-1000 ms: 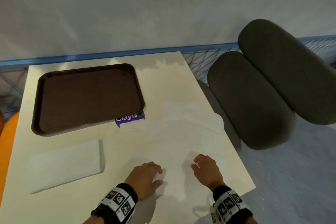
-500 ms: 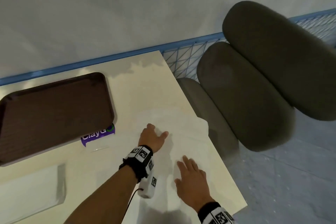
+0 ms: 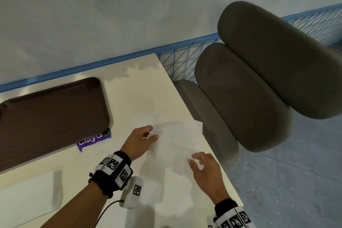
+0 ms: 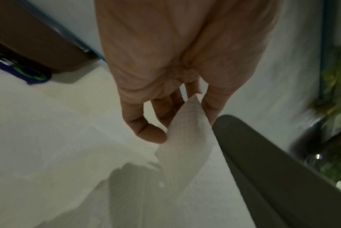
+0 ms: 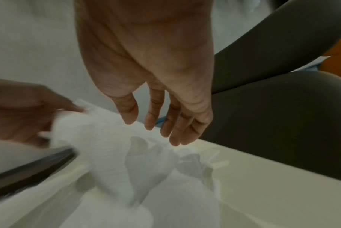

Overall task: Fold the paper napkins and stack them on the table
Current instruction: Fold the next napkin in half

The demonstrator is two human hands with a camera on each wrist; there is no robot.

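White tissue paper is what you have in play: the unfolded napkin lies spread on the desk near its right edge, beside the grey chair. Your left hand has one corner nipped between thumb and fingers, raised off the surface, most likely so that the sheet can be carried over itself for a fold. Your right hand hovers just above the near part of the sheet, its grip loose and wide, holding nothing; it looks placed to press the paper flat while the corner travels. At the desk's near left lies a folded napkin stack, well apart, probably where this one belongs afterwards. A brown tray sits behind it, with a purple label at its corner.
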